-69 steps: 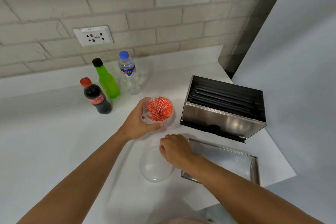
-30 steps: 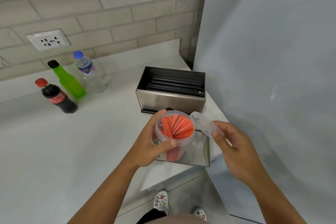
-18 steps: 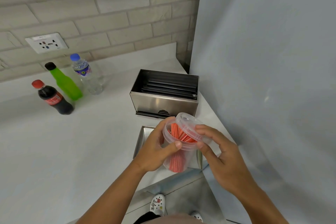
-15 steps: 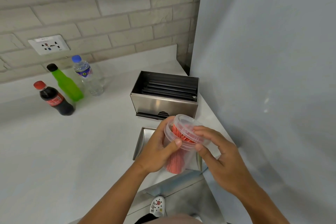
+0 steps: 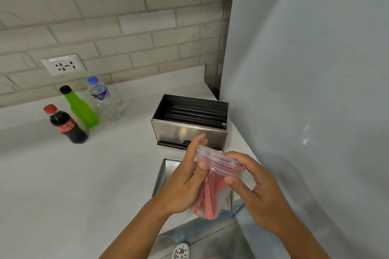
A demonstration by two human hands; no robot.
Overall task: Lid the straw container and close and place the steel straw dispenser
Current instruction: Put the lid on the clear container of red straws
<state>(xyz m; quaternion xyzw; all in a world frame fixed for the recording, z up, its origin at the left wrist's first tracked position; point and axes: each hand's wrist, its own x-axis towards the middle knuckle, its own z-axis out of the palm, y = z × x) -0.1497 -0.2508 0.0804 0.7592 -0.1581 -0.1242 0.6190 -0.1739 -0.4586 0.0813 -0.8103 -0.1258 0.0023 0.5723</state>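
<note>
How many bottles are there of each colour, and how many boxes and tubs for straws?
Dark cola bottle with red cap: 1
Green bottle with black cap: 1
Clear water bottle with blue cap: 1
Open steel straw dispenser box: 1
Flat steel dispenser lid: 1
Clear plastic tub of red straws, lid on top, held in both hands: 1
Total: 6

Three bottles [image 5: 84, 109] standing far left on the table [image 5: 63, 174], steel straw dispenser [image 5: 189, 132] sitting far right, its lid [image 5: 166, 171] lying nearer, straw container [image 5: 212, 187] sitting between both hands above that lid.
</note>
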